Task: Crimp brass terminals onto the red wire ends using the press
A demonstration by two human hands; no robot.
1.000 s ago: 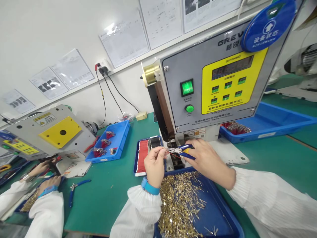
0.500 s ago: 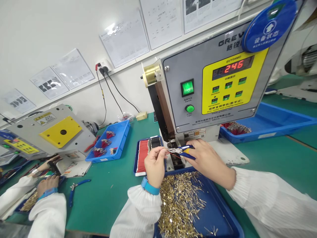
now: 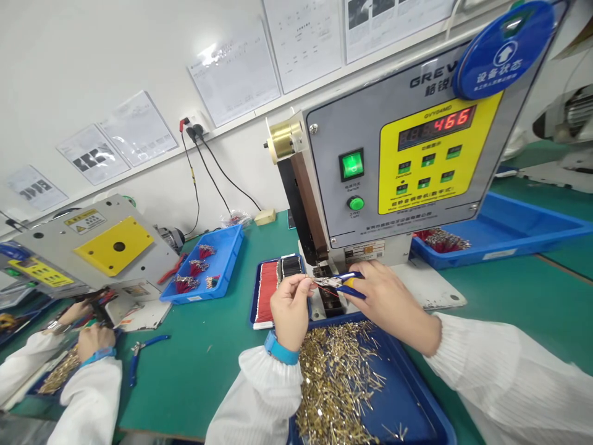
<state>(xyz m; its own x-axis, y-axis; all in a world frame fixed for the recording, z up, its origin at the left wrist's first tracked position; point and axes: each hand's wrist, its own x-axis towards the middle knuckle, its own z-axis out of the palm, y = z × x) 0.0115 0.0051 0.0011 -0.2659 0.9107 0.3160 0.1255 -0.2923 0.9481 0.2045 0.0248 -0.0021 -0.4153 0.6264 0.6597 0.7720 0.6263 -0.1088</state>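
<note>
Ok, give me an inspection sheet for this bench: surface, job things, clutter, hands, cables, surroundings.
Surface: green mat, trays and machines on it.
Job's things: pliers and thin red wire at the grey machine; brass terminals in blue tray.
Clutter: spare pliers lying on mat; blue bin with red wire bundles.
Grippers: left hand pinches the wire; right hand grips the pliers.
Cables: two black leads from wall socket.
Surroundings: co-worker's hands at second machine; papers on wall.
</note>
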